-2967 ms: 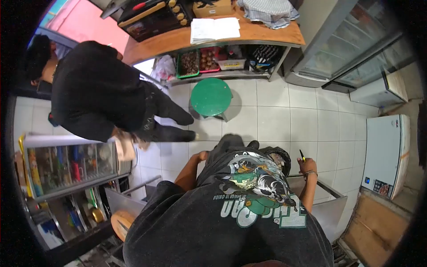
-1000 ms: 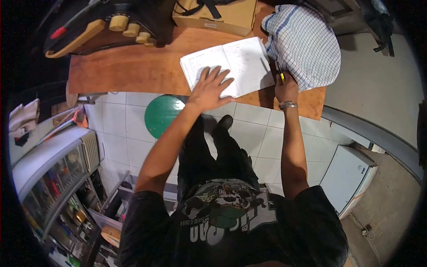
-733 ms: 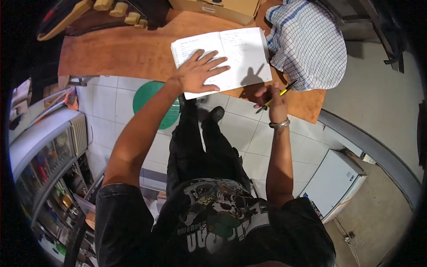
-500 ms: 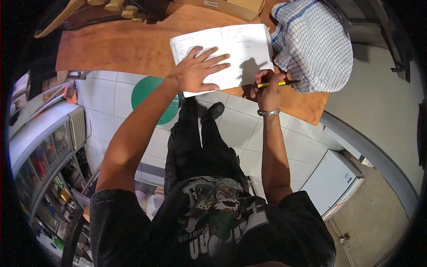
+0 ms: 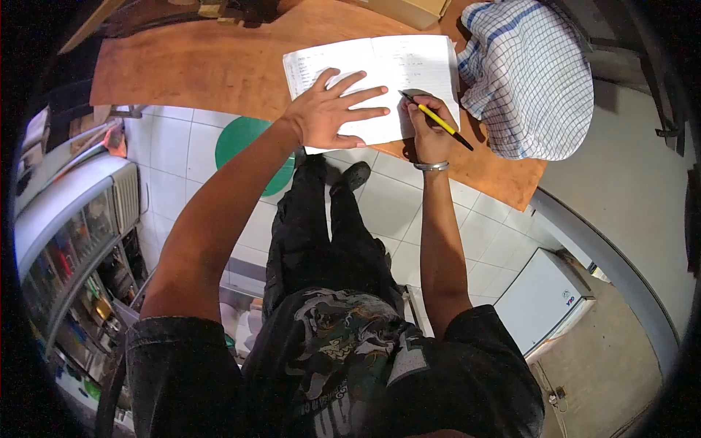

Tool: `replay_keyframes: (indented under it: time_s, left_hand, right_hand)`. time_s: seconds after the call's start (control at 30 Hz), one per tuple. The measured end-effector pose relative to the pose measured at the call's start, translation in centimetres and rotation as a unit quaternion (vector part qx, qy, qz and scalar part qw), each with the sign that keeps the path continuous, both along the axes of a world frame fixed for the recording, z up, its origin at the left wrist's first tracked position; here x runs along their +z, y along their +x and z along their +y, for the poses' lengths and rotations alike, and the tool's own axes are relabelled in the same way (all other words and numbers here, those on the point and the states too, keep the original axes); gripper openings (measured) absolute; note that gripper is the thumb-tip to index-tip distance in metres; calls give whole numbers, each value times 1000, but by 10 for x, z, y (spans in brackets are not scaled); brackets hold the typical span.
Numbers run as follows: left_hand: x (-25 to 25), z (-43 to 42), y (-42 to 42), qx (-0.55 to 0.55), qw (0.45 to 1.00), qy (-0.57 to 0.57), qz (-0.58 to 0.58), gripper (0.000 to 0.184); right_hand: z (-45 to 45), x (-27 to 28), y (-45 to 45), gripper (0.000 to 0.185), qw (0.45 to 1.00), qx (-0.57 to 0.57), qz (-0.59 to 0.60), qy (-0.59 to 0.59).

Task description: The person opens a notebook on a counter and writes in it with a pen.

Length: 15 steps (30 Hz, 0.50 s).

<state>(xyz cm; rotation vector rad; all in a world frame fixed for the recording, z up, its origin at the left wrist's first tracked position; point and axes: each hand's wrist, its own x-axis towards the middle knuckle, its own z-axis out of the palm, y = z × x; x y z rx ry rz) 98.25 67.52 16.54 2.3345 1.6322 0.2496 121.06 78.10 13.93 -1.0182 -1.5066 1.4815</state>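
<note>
Pen (image 5: 438, 120), seen from the head, is pinched in the curled right hand (image 5: 431, 143), slanting forward-left, its tip over the right half of the open notebook (image 5: 396, 64) just ahead; contact is unclear. Flat, spread and empty, the left hand (image 5: 328, 120) covers the left half.

A brown wooden tabletop (image 5: 190, 69) stretches from left to right, its surface lightly streaked. An open notebook (image 5: 398, 67) lies on it at the near edge. A checked cloth (image 5: 529, 87) sits bunched at the right end; a cardboard box (image 5: 409, 10), partly cut off, rests at the far side.
</note>
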Motion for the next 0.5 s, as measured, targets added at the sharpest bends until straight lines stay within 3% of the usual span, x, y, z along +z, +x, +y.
replay_keyframes:
  time_s: [0.1, 0.2, 0.37, 0.43, 0.5]
  left_hand:
    - [0, 0, 0, 0, 1000, 14, -7, 78]
    - [1, 0, 0, -1, 1000, 17, -9, 77]
    - [11, 1, 0, 8, 1000, -1, -26, 74]
    - [17, 2, 5, 11, 999, -21, -31, 73]
    - [21, 2, 8, 31, 998, -46, -7, 72]
  right_hand:
    - [3, 0, 8, 17, 998, -47, 26, -21]
    - [11, 1, 21, 13, 982, -71, -109, 139]
    - [17, 1, 28, 14, 974, -102, -98, 177]
    - [16, -8, 30, 16, 988, -124, -21, 88]
    - [17, -7, 28, 15, 987, -119, -8, 108]
